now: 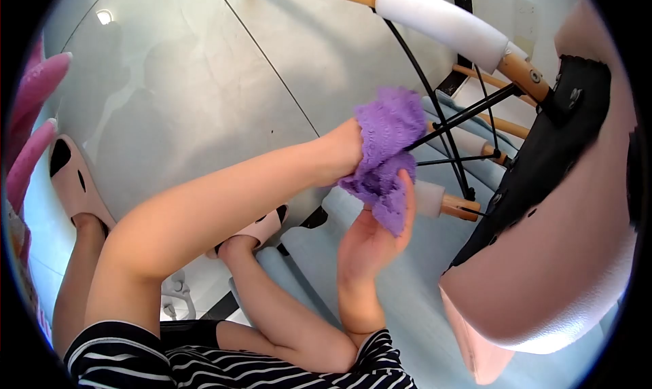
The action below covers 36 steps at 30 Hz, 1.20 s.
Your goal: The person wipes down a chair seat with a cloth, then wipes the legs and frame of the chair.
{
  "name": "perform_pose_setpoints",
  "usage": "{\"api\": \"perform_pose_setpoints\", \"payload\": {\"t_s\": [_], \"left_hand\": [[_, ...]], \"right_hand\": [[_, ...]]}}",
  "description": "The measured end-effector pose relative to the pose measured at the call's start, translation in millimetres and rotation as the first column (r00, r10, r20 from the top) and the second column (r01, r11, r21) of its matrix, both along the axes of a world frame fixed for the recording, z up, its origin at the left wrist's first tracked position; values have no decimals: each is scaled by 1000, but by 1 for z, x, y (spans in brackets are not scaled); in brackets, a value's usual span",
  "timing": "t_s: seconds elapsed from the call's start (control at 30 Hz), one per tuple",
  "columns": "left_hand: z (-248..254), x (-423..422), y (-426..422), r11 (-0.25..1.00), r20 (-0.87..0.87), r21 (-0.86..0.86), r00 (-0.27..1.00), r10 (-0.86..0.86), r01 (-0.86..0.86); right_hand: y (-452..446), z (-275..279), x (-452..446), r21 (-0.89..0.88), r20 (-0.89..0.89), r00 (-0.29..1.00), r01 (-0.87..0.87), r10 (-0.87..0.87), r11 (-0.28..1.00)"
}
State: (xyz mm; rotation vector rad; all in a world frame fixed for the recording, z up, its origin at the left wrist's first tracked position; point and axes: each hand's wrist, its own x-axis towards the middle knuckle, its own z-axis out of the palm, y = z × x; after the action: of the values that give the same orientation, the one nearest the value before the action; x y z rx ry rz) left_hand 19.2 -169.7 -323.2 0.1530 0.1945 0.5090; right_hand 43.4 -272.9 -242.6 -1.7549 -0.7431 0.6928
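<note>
A textured purple cloth (390, 127) covers my left hand (343, 151) from just past the wrist, and its fingers are hidden inside or behind the cloth. Below it, my right hand (377, 236) is closed on a hanging fold of the same cloth, one finger lying up along its edge. Both hands are in front of the black rods (468, 117) of a pink chair (543, 273) lying tipped over at the right.
The chair's wooden legs (523, 76) carry white sleeves (435, 19). Light blue fabric (414, 280) lies beneath the chair. Pink slippers (78, 185) are on the feet over the pale tiled floor (204, 69). Pink objects (41, 83) line the left edge; a white cable (178, 297) sits low.
</note>
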Motion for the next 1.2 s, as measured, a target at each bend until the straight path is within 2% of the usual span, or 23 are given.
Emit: {"api": "perform_pose_setpoints", "payload": {"t_s": [0.03,0.07,0.13,0.2,0.3,0.33,0.43,0.47,0.57,0.67,0.77,0.8,0.9,0.93,1.03,1.07,1.2], "left_hand": [[12,-8,7,999,60,-42,998,8,-5],[28,-10,20,989,-88,56,987,-135,140],[34,17,18,963,-179,261,977,116,-66],[41,29,12,963,-49,-30,963,266,-267],[43,37,10,954,-289,195,916,279,-229],[46,42,7,956,-371,209,888,272,-206],[55,45,0,908,-540,393,762,357,-147],[58,44,0,916,-570,387,753,329,-107],[40,52,-3,807,-525,590,764,375,9],[17,45,7,460,-89,860,823,561,-220],[-3,41,-1,372,-19,897,821,571,-238],[-5,35,-7,608,-152,784,908,391,-130],[-22,22,-23,689,-197,724,965,170,26],[-24,18,-22,725,-168,689,978,122,28],[-42,15,-30,769,-107,640,988,108,-14],[-47,12,-33,870,-110,487,993,-32,82],[-44,10,-38,854,-192,519,979,73,38]], "right_hand": [[-1,2,-1,25,35,999,-9,9,1000],[-2,4,-1,48,61,998,-15,12,999],[2,7,1,103,108,994,-35,24,994],[9,13,1,81,124,992,5,-15,997],[8,13,6,87,127,992,13,-24,996],[6,13,9,89,125,992,6,-18,996],[1,13,14,73,168,982,70,-82,995],[0,14,15,74,158,985,51,-62,996],[-1,16,16,85,120,993,2,-13,996],[1,14,14,70,75,997,-15,10,997],[-4,10,15,-8,43,999,6,-6,1000],[-6,10,14,-37,29,1000,10,-9,999],[-6,9,13,-73,8,1000,24,-24,997],[-7,8,12,-80,5,1000,31,-31,996],[-13,5,7,-175,53,999,16,-7,984],[-16,2,5,-211,30,999,47,-41,976],[-15,-2,3,-134,-46,998,45,-51,990]]}}
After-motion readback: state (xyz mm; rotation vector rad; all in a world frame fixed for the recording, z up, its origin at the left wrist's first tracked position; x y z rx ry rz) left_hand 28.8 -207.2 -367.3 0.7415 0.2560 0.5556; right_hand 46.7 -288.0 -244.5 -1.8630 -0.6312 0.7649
